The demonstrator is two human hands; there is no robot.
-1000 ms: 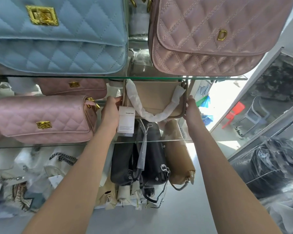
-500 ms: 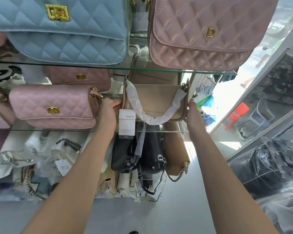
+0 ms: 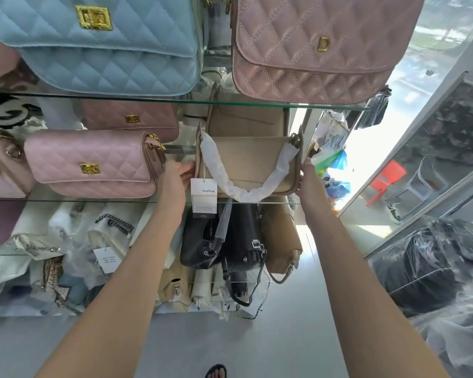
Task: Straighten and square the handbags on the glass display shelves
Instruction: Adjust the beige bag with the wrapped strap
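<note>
A beige handbag [image 3: 254,162] with a paper-wrapped strap and a white hang tag [image 3: 203,195] stands on the middle glass shelf [image 3: 93,201]. My left hand [image 3: 175,178] holds its left side and my right hand [image 3: 309,178] holds its right side, fingers curled round the edges. To its left on that shelf sits a pink quilted bag [image 3: 90,165] with a gold clasp. On the upper glass shelf [image 3: 325,105] rest a blue quilted bag [image 3: 107,47] and a dusty pink quilted bag [image 3: 320,47] with a gold D.
Behind the pink bag stands a darker pink bag [image 3: 131,117]. Below hang black bags [image 3: 224,238] and a tan bag [image 3: 281,241]. Plastic-wrapped goods [image 3: 52,255] fill the lower left shelf. A glass partition [image 3: 421,170] and wrapped dark bundles [image 3: 432,266] are at the right.
The view has shifted so the shelves sit further right and lower. Both hands stay on the beige bag's sides, which looks slightly more upright.
</note>
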